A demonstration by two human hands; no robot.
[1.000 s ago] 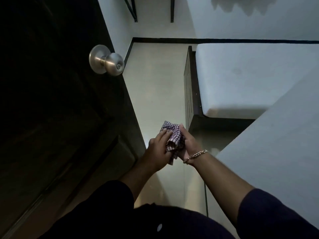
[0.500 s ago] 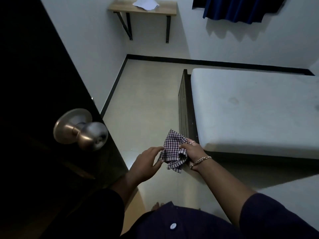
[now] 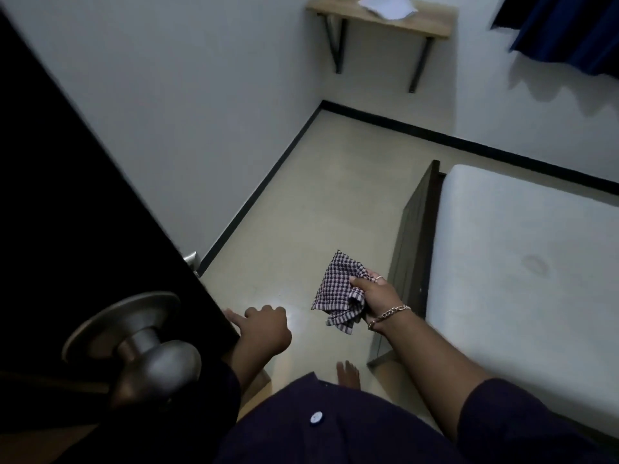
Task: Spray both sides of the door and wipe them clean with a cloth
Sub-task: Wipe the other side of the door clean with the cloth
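Observation:
The dark door point(image 3: 83, 195) fills the left side, seen from close, with its round metal knob point(image 3: 157, 363) large in the lower left. My left hand point(image 3: 264, 329) is at the door's free edge below the latch; one fingertip touches the edge and the other fingers are loosely curled, holding nothing. My right hand point(image 3: 375, 296), wearing a chain bracelet, grips a bunched purple-and-white checked cloth point(image 3: 338, 293) over the floor, apart from the door. No spray bottle is in view.
A bed with a white mattress point(image 3: 519, 262) and dark frame point(image 3: 412, 236) stands close on the right. A wall shelf point(image 3: 378, 18) with white paper point(image 3: 388, 6) and a blue curtain point(image 3: 569, 28) are at the far wall. My bare foot point(image 3: 348, 373) is on the pale floor.
My left hand let go of the cloth and moved left to the door's edge. The cloth stays in my right hand. The view lifted, and the knob now looms closer.

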